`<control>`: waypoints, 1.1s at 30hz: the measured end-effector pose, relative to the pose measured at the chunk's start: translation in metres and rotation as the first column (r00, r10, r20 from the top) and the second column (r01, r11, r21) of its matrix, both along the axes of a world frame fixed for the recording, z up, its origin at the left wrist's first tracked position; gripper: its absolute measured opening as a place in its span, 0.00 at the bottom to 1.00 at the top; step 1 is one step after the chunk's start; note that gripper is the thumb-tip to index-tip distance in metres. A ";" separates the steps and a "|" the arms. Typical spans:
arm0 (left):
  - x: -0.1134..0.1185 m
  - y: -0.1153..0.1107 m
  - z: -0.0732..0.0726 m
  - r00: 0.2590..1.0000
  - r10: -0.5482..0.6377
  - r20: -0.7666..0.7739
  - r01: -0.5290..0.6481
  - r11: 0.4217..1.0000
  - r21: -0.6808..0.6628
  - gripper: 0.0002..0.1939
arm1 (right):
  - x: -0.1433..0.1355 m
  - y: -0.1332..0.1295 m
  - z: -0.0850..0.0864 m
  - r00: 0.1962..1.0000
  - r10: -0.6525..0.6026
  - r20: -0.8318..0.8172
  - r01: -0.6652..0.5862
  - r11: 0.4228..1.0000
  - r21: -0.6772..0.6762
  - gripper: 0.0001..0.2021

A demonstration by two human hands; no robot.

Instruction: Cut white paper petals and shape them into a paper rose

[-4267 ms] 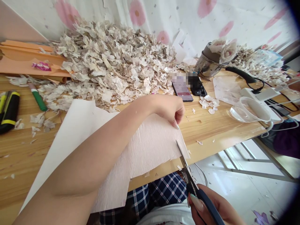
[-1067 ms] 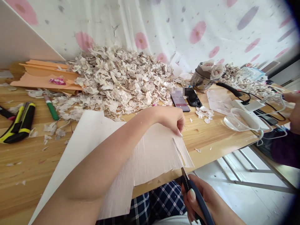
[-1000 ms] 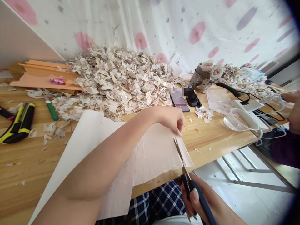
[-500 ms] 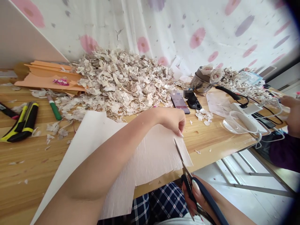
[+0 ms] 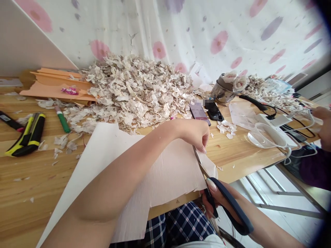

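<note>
Thin whitish-pink paper (image 5: 176,168) lies on a white sheet (image 5: 99,148) at the front edge of the table. My left hand (image 5: 198,134) reaches across it, its fingers pinching the paper's right part near the blade tips. My right hand (image 5: 216,196) grips dark-handled scissors (image 5: 230,203). The blades point up and away from me, into the paper, with a narrow strip on their right side. My left forearm covers much of the paper's middle.
Behind the paper rises a large heap of pale petals (image 5: 134,93). Two phones (image 5: 200,113), a metal pot (image 5: 224,89) and a clear container (image 5: 266,136) stand to the right. A cutter (image 5: 27,136) lies left. Another person's hand (image 5: 323,120) shows at the right edge.
My right hand has pushed the scissors up and forward, deeper into the paper, and the blades have closed further. The strip at the right has lifted a little. My left hand has barely moved.
</note>
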State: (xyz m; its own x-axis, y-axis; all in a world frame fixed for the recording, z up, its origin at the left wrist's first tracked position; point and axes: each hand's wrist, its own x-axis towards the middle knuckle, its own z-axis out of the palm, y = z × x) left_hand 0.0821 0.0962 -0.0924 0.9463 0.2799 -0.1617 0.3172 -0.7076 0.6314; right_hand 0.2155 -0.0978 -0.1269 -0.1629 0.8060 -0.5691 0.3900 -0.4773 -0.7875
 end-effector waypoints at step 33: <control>0.000 0.007 -0.006 0.999 -0.020 0.044 0.021 1.000 -0.008 0.08 | -0.005 -0.001 -0.028 0.977 -0.186 0.105 0.188 0.982 -0.011 0.27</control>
State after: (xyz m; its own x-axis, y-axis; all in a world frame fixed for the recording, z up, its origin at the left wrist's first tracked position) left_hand 0.0818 0.1032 -0.0984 0.9581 0.2590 -0.1224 0.2745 -0.7080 0.6507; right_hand 0.2101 -0.0990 -0.1546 0.0495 0.8048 -0.5915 0.3707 -0.5648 -0.7373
